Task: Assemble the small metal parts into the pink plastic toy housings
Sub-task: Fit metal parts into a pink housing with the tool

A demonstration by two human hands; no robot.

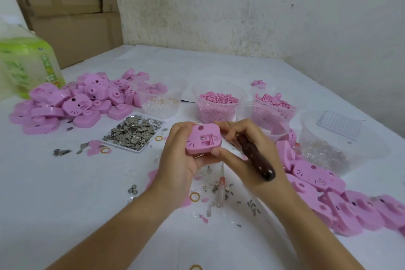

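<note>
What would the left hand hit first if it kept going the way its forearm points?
The left hand, already gripping a pink housing, would probably reach the clear tub of pink pellets first. The gap between looks free, though depth is hard to judge.

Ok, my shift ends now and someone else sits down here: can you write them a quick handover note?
Left hand holds one pink housing, recess up. Right hand grips a dark-handled tool, thumb on the housing.
Metal parts tray sits left of the hands; left housing pile further left, right housing pile at far right.
Done: something shiny shows in the held housing's recess; seated or not, cannot tell.
Left: finish this one, then the piles; finished pile unclear.
</note>
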